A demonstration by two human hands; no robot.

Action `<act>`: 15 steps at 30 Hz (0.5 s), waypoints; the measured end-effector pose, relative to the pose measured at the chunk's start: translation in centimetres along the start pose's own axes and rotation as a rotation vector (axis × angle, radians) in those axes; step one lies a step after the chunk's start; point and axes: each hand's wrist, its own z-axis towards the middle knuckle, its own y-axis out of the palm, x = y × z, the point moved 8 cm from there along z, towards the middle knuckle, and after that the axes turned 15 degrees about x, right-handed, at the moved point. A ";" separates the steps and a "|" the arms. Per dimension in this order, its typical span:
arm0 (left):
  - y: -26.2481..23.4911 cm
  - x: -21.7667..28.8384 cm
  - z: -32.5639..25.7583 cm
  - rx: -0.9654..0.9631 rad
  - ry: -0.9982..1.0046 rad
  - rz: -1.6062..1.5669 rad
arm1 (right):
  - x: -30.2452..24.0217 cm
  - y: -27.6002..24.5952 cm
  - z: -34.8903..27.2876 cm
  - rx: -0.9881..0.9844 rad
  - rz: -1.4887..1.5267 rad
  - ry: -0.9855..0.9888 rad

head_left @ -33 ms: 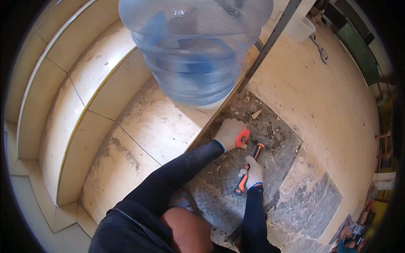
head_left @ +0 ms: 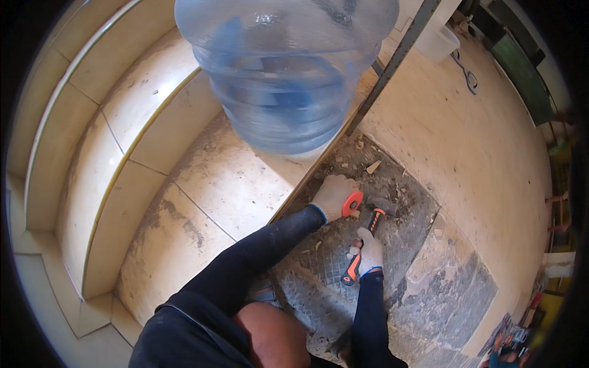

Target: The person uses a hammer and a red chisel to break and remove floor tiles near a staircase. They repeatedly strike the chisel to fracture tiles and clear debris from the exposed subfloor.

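Fingers of my gloved left hand (head_left: pixel 333 195) wrapped around orange-guarded chisel (head_left: pixel 352 203); my gloved right hand (head_left: pixel 370 253) clenched on orange-black-handled hammer (head_left: pixel 363 246), head near chisel, over bared grey mortar floor (head_left: pixel 399 245).

Beige tiled floor (head_left: pixel 233 184) (dusty, sunlit)

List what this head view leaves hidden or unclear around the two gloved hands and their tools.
- Chisel: only its orange hand guard shows; the left hand covers the shaft, and the tip is out of sight.
- Hammer: the right hand wraps the middle of its grip; the dark head is small and blurred.
- Water jug: its top is cut off by the upper edge.
- Items at the right rim: too warped and small to identify.
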 end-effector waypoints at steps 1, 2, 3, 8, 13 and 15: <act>0.2 0.2 -0.3 -0.030 0.027 -0.006 | -0.7 0.1 -0.8 0.006 -0.037 -0.053; -0.2 0.1 -0.2 0.037 0.014 -0.016 | -1.3 -0.3 -1.7 0.057 -0.074 -0.098; -0.2 -0.3 0.0 0.055 -0.014 -0.016 | -2.0 -0.2 -2.7 0.079 -0.081 -0.146; -1.0 -3.6 1.8 0.260 -0.225 -0.165 | -5.9 0.2 -8.2 0.162 0.172 -0.607; -0.3 -5.0 1.9 0.239 -0.316 -0.210 | -4.8 3.1 -8.2 0.181 -0.037 -0.612; -0.3 -5.3 1.9 0.258 -0.338 -0.272 | -4.3 4.3 -7.7 0.055 -0.335 -0.453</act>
